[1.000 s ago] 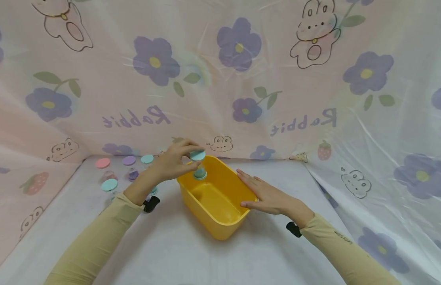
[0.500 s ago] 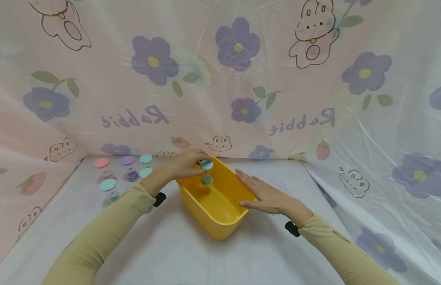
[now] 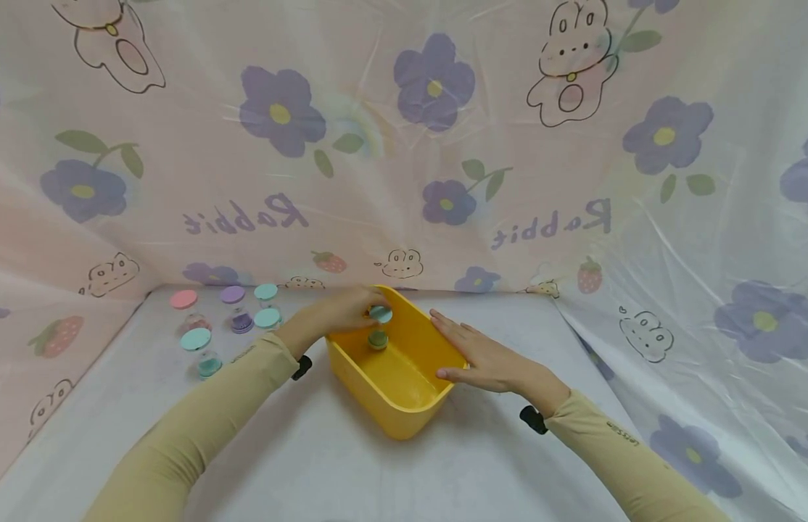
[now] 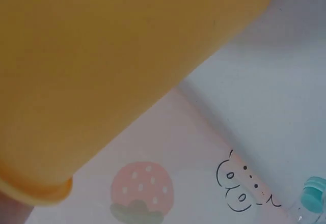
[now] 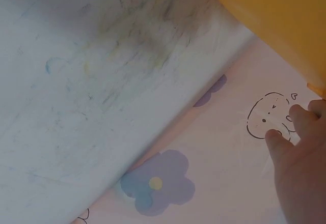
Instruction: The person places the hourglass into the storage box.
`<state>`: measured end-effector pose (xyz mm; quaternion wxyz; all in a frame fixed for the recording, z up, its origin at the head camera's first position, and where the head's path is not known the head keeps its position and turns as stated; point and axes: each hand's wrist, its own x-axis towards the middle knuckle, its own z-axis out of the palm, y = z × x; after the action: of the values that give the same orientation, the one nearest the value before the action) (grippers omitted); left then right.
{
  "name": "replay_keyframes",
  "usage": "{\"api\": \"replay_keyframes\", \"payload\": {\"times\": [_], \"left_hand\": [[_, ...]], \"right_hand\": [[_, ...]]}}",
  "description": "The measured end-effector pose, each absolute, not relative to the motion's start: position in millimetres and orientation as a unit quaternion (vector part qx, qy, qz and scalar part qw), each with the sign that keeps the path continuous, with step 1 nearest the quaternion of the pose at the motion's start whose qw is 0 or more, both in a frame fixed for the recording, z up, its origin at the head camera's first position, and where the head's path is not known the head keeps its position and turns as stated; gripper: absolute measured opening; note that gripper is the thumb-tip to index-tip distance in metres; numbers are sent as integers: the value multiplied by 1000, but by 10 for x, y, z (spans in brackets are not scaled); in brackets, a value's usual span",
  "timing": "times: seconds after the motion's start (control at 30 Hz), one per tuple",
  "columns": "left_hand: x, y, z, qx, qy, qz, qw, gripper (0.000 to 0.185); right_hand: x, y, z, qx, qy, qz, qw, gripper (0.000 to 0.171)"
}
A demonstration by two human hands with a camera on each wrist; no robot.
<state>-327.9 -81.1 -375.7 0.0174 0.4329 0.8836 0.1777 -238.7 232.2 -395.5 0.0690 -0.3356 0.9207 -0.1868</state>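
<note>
In the head view, my left hand (image 3: 345, 308) reaches over the far left rim of a yellow plastic bin (image 3: 384, 413). It pinches a small sand timer (image 3: 380, 315) by its teal top cap; the greenish lower end is upright inside the bin, near its floor. My right hand (image 3: 489, 360) rests on the bin's right rim with straight fingers, the thumb lower along the edge. In the left wrist view the bin's outer wall hides the held timer. The right wrist view has the right hand (image 5: 305, 158) at the edge beside the bin.
Several sand timers stand at the table's back left: a pink one (image 3: 185, 299), a purple one (image 3: 233, 294) and teal ones, such as the nearest teal timer (image 3: 196, 339). A printed curtain (image 3: 378, 181) hangs behind the white tabletop (image 3: 299, 464).
My left hand has moved right and down, lowering the teal sand timer from above the bin's left rim to deep inside it. The right hand has kept its place on the rim.
</note>
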Motion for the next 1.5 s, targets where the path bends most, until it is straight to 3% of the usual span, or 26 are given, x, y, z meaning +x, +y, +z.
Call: {"api": "replay_keyframes", "payload": {"times": [0.83, 1.5], "left_hand": [[-3289, -813, -3831, 420, 895, 150, 31, 39], [-2957, -1247, -3509, 374, 891, 254, -48, 41]], "right_hand": [[-2375, 2310, -3938, -337, 920, -186, 68, 93], [-2369, 2307, -3950, -343, 916, -200, 55, 92]]}}
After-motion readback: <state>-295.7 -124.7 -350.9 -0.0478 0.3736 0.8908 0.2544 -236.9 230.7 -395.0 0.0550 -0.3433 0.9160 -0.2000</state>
